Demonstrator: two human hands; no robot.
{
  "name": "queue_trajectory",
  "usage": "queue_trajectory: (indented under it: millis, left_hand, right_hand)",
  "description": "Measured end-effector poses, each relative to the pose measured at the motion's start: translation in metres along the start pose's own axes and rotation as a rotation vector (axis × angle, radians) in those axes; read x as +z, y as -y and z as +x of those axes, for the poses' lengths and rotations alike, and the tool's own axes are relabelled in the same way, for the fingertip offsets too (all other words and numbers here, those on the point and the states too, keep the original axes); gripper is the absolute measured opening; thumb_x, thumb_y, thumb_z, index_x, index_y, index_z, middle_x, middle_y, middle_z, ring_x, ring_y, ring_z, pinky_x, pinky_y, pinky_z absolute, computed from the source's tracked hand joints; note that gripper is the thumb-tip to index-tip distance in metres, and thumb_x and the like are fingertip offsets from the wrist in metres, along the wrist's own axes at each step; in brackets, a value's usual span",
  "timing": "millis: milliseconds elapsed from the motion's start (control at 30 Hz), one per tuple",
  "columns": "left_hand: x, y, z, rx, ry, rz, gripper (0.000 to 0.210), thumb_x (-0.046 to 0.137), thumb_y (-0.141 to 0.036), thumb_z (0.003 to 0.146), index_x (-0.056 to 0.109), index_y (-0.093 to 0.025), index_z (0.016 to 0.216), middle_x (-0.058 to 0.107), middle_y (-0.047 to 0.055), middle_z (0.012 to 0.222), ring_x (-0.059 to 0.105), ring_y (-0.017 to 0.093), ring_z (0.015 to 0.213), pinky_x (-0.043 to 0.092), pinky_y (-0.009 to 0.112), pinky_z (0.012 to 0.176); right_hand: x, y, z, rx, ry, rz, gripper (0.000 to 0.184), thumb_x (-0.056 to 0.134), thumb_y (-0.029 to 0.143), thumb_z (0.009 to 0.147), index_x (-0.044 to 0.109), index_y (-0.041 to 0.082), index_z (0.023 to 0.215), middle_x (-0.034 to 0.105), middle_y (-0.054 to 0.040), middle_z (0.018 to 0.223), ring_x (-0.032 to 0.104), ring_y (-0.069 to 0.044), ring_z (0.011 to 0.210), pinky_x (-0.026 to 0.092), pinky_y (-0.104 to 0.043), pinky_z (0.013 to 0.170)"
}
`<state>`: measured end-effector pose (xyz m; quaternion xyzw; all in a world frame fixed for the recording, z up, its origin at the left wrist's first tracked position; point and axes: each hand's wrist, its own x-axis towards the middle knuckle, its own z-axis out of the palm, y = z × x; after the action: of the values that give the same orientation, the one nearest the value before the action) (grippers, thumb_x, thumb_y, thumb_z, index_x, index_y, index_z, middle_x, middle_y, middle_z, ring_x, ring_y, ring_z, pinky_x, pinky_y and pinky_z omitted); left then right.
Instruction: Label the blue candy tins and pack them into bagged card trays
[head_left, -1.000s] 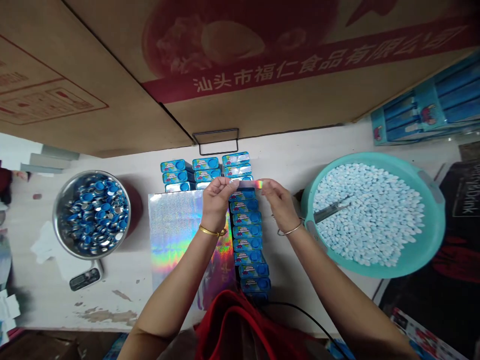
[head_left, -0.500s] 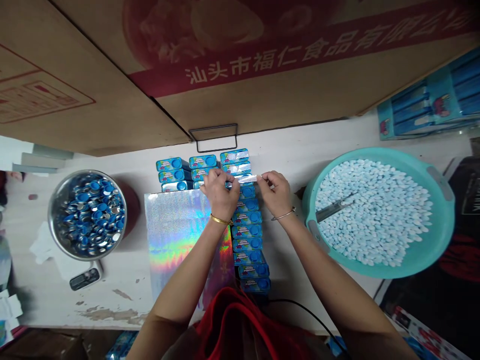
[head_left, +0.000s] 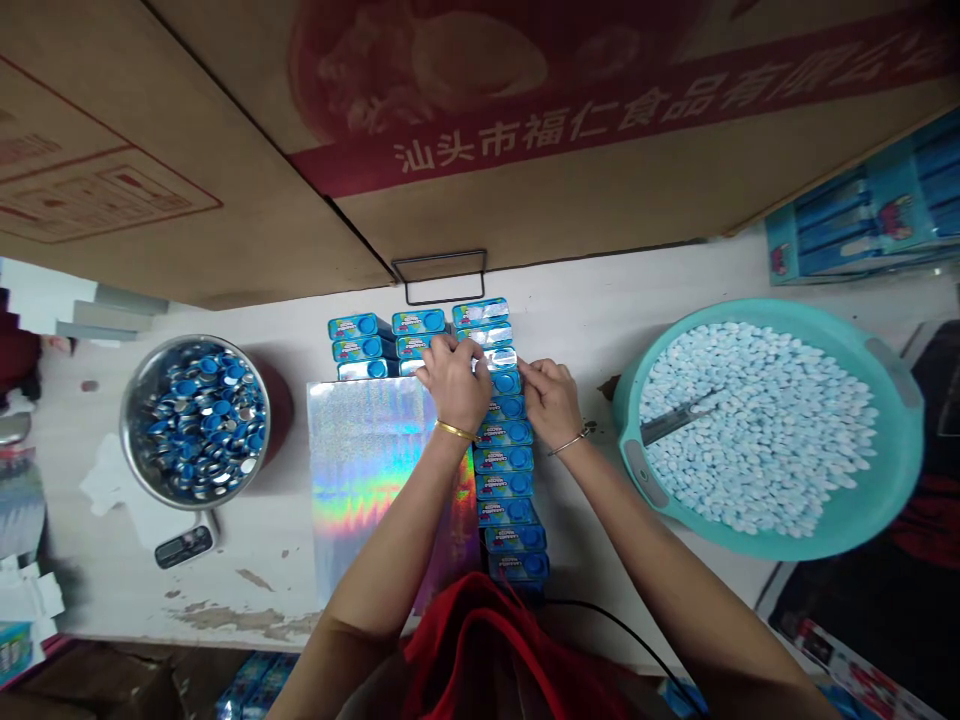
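Two bare hands are working at a long row of small blue rectangular tins (head_left: pixel 504 459) on the white surface (head_left: pixel 577 290): your left hand (head_left: pixel 456 390), wearing a gold-coloured bangle (head_left: pixel 454 431), is bending its fingers over the left side of the third tin from the far end, and your right hand (head_left: pixel 553 402), wearing a silver-coloured bangle (head_left: pixel 570 442), is bringing its fingertips to that tin's right edge. Your hands are sitting apart, with a narrow silvery strip (head_left: pixel 501 358) lying across the tin's top between them; whether either is pinching it, I cannot tell. Similar strips are shining on the two tins beyond. Left of the row, a flat holographic silver sheet (head_left: pixel 360 440) is lying partly beneath your left forearm. Farther left, a round steel bowl (head_left: pixel 133 410) is holding blue-and-silver discs (head_left: pixel 210 430). On your right, a round teal plastic basin (head_left: pixel 900 480) is holding many small pale pieces (head_left: pixel 780 430), a long grey tool (head_left: pixel 679 418) resting on them. Beyond the tins, a large brown cardboard box (head_left: pixel 600 215) is standing.
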<state>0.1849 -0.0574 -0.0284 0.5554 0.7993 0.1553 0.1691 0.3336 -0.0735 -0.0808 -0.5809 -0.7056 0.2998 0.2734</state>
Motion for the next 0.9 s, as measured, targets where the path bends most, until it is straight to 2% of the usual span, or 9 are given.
queue_trajectory:
  millis: [133,233,333,467,733,833,900]
  left_hand:
    - [-0.030,0.043,0.001,0.232,-0.043,-0.060,0.019,0.049,-0.019,0.089,0.064,-0.022,0.099,0.058,0.009,0.103,0.051,0.025,0.098,0.037,0.039,0.080]
    - [-0.054,0.084,0.000,0.406,-0.022,0.010,0.024,0.042,-0.022,0.094,0.063,-0.020,0.106,0.060,0.009,0.102,0.052,0.024,0.095,0.037,0.038,0.080]
    - [-0.060,0.107,0.000,0.552,0.069,0.138,0.027,0.044,-0.026,0.094,0.062,-0.020,0.112,0.062,0.010,0.105,0.052,0.025,0.093,0.036,0.037,0.075]
    - [-0.052,0.106,0.001,0.655,0.114,0.252,0.027,0.043,-0.025,0.095,0.063,-0.021,0.113,0.064,0.010,0.106,0.052,0.025,0.092,0.032,0.037,0.071]
    - [-0.048,0.102,-0.010,0.699,0.056,0.280,0.022,0.045,-0.025,0.095,0.063,-0.023,0.106,0.067,0.007,0.109,0.053,0.024,0.095,0.032,0.040,0.078]
    - [-0.055,0.100,-0.028,0.673,0.068,0.226,0.016,0.048,-0.022,0.093,0.063,-0.022,0.099,0.066,0.008,0.114,0.053,0.024,0.100,0.031,0.040,0.082]
    - [-0.068,0.093,-0.045,0.624,0.099,0.145,0.012,0.050,-0.021,0.091,0.062,-0.021,0.092,0.067,0.008,0.107,0.055,0.023,0.096,0.032,0.039,0.080]
  right_hand:
    - [-0.009,0.033,0.002,-0.094,-0.059,-0.187,0.038,0.039,0.029,0.095,0.059,0.023,0.126,0.057,-0.0103,0.100,0.046,-0.024,0.088,0.035,-0.037,0.072]
    - [0.002,0.066,-0.003,-0.246,0.082,-0.242,0.035,0.039,0.034,0.097,0.062,0.024,0.121,0.058,-0.0087,0.095,0.045,-0.023,0.085,0.031,-0.036,0.070]
    - [0.024,0.086,-0.007,-0.301,0.211,-0.312,0.034,0.040,0.033,0.097,0.061,0.019,0.121,0.059,-0.0089,0.091,0.044,-0.023,0.085,0.029,-0.036,0.069]
    - [0.042,0.086,-0.007,-0.276,0.233,-0.343,0.037,0.039,0.033,0.098,0.059,0.014,0.123,0.060,-0.0102,0.093,0.045,-0.024,0.087,0.030,-0.036,0.071]
    - [0.041,0.082,-0.007,-0.250,0.240,-0.284,0.038,0.037,0.035,0.098,0.060,0.016,0.122,0.058,-0.0100,0.092,0.044,-0.024,0.088,0.032,-0.037,0.072]
    - [0.041,0.081,-0.006,-0.249,0.248,-0.242,0.037,0.038,0.027,0.096,0.060,0.015,0.123,0.057,-0.0107,0.093,0.044,-0.025,0.088,0.034,-0.038,0.074]
    - [0.041,0.080,-0.004,-0.247,0.258,-0.198,0.037,0.039,0.020,0.093,0.061,0.014,0.123,0.057,-0.0111,0.092,0.045,-0.025,0.087,0.035,-0.039,0.075]
